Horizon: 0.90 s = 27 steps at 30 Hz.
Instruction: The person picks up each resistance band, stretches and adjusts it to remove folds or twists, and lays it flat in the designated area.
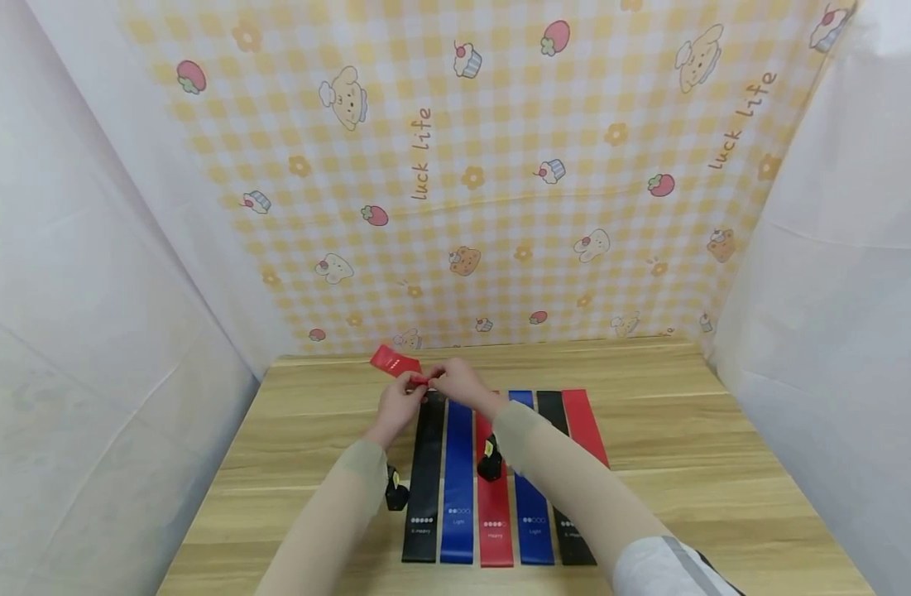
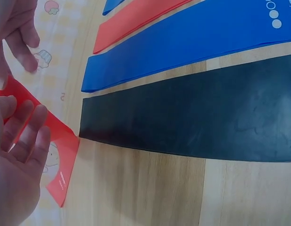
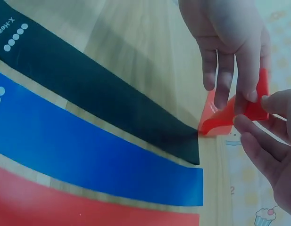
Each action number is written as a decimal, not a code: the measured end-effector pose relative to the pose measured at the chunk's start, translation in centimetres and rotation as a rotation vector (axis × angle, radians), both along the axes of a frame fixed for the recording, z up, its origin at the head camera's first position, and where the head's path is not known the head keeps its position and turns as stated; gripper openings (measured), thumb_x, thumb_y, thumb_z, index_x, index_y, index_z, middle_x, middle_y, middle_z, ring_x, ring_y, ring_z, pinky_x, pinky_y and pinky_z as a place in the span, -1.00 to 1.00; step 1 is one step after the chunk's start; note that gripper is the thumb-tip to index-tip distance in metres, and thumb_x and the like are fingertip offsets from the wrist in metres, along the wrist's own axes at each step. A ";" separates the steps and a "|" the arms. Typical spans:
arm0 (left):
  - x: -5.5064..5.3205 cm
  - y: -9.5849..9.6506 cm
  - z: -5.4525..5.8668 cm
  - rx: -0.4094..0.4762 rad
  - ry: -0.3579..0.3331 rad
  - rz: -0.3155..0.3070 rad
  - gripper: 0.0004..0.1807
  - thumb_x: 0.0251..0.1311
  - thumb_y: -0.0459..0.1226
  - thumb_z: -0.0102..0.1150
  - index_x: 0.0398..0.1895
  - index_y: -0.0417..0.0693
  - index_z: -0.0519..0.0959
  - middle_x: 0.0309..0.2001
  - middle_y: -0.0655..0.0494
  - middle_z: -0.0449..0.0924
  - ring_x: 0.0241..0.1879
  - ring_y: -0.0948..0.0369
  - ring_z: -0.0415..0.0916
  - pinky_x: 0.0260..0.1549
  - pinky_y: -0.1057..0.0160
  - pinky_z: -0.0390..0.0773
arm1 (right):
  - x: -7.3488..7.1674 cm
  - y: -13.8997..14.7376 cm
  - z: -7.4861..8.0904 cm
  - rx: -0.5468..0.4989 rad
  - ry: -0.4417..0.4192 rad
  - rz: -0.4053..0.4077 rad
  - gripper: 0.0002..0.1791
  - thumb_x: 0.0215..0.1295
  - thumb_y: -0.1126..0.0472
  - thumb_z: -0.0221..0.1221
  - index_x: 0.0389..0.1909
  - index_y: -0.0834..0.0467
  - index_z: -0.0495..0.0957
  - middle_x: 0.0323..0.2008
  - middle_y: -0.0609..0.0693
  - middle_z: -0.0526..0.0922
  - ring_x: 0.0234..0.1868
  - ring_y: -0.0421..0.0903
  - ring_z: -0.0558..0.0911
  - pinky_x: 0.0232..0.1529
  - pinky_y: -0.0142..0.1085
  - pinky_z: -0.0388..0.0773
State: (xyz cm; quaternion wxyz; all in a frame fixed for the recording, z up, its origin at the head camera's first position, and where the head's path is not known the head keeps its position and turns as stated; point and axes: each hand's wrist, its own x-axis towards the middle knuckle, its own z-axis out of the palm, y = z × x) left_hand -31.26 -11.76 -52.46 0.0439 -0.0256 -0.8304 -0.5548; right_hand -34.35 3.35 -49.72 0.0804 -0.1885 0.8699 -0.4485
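Both hands meet at a red resistance band (image 1: 395, 362) beyond the far end of a row of flat bands. My left hand (image 1: 400, 406) pinches the band between thumb and fingers, its other fingers loosely spread. Across from it, my right hand (image 1: 462, 385) pinches the folded end of the same band with thumb and forefinger, as the right wrist view shows. The rest of the red band (image 2: 65, 165) hangs bent and twisted past the left hand, with small white print on it. Nearest to the hands lies a black band (image 2: 183, 108).
Beside the black band lie a blue band (image 1: 458, 472), a red band (image 1: 496, 517), another blue band (image 1: 535, 542), another black band (image 1: 552, 406) and a red one (image 1: 585, 418), side by side on the wooden table (image 1: 276, 480). A checked cloth (image 1: 500, 207) hangs behind.
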 end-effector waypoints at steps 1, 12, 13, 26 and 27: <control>0.0 -0.1 0.0 0.004 0.001 -0.004 -0.86 0.33 -0.39 0.11 -0.11 -0.26 0.56 -0.17 -0.19 0.63 -0.22 -0.16 0.62 -0.35 0.23 0.60 | 0.0 -0.2 0.1 -0.024 -0.027 -0.006 -0.84 0.38 0.28 0.12 -0.18 0.19 0.66 -0.22 0.02 0.66 -0.37 0.05 0.69 -0.38 -0.23 0.61; -0.5 -2.0 -0.3 0.010 -0.012 0.025 -0.67 0.21 -0.51 0.03 0.05 -0.32 0.53 -0.15 -0.22 0.62 -0.31 0.07 0.60 -0.38 0.27 0.55 | 0.5 -1.9 0.9 -0.194 -0.074 0.027 -0.89 0.38 0.31 0.11 -0.25 0.22 0.61 -0.19 0.07 0.63 -0.32 -0.03 0.67 -0.34 -0.20 0.64; -0.4 -2.1 -0.4 0.016 -0.021 0.028 -0.67 0.22 -0.51 0.03 0.06 -0.34 0.52 -0.15 -0.22 0.62 -0.30 0.07 0.61 -0.37 0.28 0.55 | 0.6 -2.0 1.1 -0.205 -0.074 0.030 -0.89 0.39 0.30 0.11 -0.26 0.21 0.60 -0.19 0.06 0.63 -0.33 -0.08 0.66 -0.32 -0.19 0.64; 0.1 -5.0 -1.7 -0.052 0.004 0.085 -0.73 0.18 -0.42 0.24 -0.05 -0.34 0.58 -0.16 -0.20 0.65 -0.19 -0.03 0.58 -0.22 0.09 0.59 | 2.9 -3.2 5.1 -0.318 -0.034 0.200 -0.85 0.45 0.28 0.04 -0.18 0.26 0.56 -0.20 0.07 0.64 -0.09 0.06 0.63 -0.09 -0.22 0.57; 0.1 -5.3 -1.9 -0.053 0.010 0.078 -0.73 0.18 -0.41 0.25 -0.06 -0.33 0.59 -0.14 -0.19 0.65 -0.16 -0.04 0.58 -0.18 0.05 0.58 | 3.0 -3.2 5.4 -0.341 -0.046 0.210 -0.84 0.46 0.29 0.03 -0.17 0.28 0.55 -0.18 0.10 0.64 -0.07 0.06 0.63 -0.05 -0.19 0.56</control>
